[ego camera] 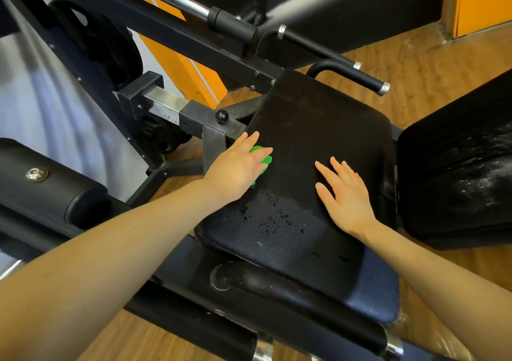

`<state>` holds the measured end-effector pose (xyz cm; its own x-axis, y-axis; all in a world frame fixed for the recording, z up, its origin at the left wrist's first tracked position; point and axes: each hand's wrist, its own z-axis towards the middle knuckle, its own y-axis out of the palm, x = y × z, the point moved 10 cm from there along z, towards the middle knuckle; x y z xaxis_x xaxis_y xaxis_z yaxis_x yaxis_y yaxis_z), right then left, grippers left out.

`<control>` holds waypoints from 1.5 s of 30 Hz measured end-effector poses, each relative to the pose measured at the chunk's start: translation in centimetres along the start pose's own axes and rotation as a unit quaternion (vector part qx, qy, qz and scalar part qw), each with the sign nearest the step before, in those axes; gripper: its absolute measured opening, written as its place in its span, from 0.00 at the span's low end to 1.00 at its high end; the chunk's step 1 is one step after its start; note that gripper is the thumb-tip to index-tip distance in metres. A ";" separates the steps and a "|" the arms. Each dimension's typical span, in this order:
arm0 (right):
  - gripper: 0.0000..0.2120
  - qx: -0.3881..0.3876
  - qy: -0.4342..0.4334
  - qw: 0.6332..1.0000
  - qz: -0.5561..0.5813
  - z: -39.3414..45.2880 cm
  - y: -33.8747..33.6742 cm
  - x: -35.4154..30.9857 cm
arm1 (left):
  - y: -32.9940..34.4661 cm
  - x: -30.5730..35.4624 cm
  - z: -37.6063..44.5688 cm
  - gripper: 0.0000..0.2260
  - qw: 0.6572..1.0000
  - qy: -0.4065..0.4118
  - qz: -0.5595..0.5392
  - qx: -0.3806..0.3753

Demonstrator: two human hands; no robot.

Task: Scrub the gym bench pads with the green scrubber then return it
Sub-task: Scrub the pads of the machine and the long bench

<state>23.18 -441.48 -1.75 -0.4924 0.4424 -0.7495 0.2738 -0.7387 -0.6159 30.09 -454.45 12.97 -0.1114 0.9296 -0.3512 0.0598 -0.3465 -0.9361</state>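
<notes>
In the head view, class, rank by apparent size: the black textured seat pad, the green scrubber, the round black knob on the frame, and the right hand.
1. Black textured seat pad, by far the largest.
2. Right hand.
3. Green scrubber: only a sliver shows under the left hand, so its true size is unclear.
4. Round black knob, about equal to the visible scrubber.

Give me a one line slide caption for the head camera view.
Left hand presses the green scrubber on the seat pad's left edge; right hand rests flat on it.

A bright green scrubber lies on a black, pebble-textured seat pad above wood-grain brown flooring.
</notes>
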 end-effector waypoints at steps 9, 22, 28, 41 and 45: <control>0.25 -0.001 0.006 1.000 0.000 0.0 0.0 0.1 | 1.1 -1.2 -5.8 0.22 0.998 -0.031 0.005 -0.055; 0.25 0.001 0.007 1.000 0.001 0.1 -0.1 0.2 | -0.5 -1.2 -2.3 0.25 0.997 -0.043 0.058 -0.005; 0.25 0.002 0.004 1.000 0.003 0.1 0.1 0.3 | 0.0 -1.0 -1.6 0.23 0.999 0.004 -0.005 -0.043; 0.25 0.001 0.005 1.000 0.005 0.0 0.0 0.3 | 1.7 1.1 -9.3 0.26 0.988 0.072 0.051 -0.129; 0.25 0.001 0.006 1.000 0.006 0.0 0.0 0.2 | 1.4 1.5 -7.1 0.25 0.992 0.074 0.050 -0.086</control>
<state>23.09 -441.37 -1.92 -0.4798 0.4384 -0.7600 0.2784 -0.7454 -0.6057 37.07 -452.61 11.26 0.0501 0.9045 -0.4236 0.2325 -0.4230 -0.8758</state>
